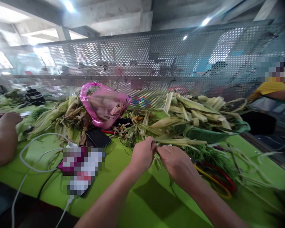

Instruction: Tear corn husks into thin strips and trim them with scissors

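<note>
My left hand [143, 153] and my right hand [175, 159] meet above the green table, fingertips pinched close together. Between them is a thin corn husk strip [157, 163], mostly hidden by my fingers, with pale green ends hanging below. Just beyond my hands lie long dried corn husks [182, 141]. A green basket [204, 135] heaped with pale husks [199, 109] stands behind my right hand. Beside my right wrist is a bundle of green strands [211, 158], with a yellow-handled and a red-handled tool [215, 180] lying by it.
A pink plastic bag [104, 104] stands among husks [71, 117] at the back. Left of my hands are a black phone [98, 137], a blurred-out device [86, 171] and white cables [26, 164]. Another person's arm [6, 139] rests at far left. A perforated metal screen [142, 57] closes off the back.
</note>
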The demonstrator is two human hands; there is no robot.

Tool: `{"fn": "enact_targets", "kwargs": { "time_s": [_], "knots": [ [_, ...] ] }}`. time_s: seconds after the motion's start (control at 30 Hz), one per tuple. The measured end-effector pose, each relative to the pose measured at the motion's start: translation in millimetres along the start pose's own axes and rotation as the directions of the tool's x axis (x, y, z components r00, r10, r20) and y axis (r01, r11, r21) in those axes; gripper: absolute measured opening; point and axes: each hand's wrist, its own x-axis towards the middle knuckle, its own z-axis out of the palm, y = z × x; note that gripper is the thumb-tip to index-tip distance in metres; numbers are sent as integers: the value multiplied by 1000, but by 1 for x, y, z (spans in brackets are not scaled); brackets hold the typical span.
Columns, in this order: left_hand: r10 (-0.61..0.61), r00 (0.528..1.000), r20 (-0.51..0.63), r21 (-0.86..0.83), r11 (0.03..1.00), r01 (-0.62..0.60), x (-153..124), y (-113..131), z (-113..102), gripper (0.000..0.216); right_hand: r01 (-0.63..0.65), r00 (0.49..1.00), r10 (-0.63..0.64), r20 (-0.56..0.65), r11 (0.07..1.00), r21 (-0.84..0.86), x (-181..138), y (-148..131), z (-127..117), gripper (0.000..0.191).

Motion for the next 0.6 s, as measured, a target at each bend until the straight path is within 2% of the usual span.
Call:
{"fn": "enact_targets", "kwargs": {
  "time_s": [0.17,0.27,0.3,0.37,0.43,0.47,0.53,0.6],
  "knots": [
    [115,991,63,220,967,-127,-6,0,-2,23,4,998,-6,63,999,38,0,5,-9,25],
    [172,967,186,197,958,-209,-5,0,-6,24,-97,986,69,149,977,191,0,22,-20,26],
    [191,951,245,133,965,-228,-4,0,-7,23,-160,976,108,191,947,279,0,30,-23,27],
    [243,899,363,-98,970,-222,-1,0,-9,19,-313,935,183,303,826,469,0,45,-27,26],
    [292,854,431,-380,917,-121,1,-1,-10,16,-434,892,221,394,663,610,0,54,-26,26],
    [298,848,438,-504,863,-42,2,-1,-11,17,-470,880,248,406,582,663,1,56,-24,28],
    [238,878,415,-682,720,127,3,-1,-11,23,-494,867,320,383,443,748,2,53,-17,32],
    [125,914,386,-781,571,252,3,1,-10,28,-478,860,384,336,373,796,3,44,-9,31]
  ]
}}
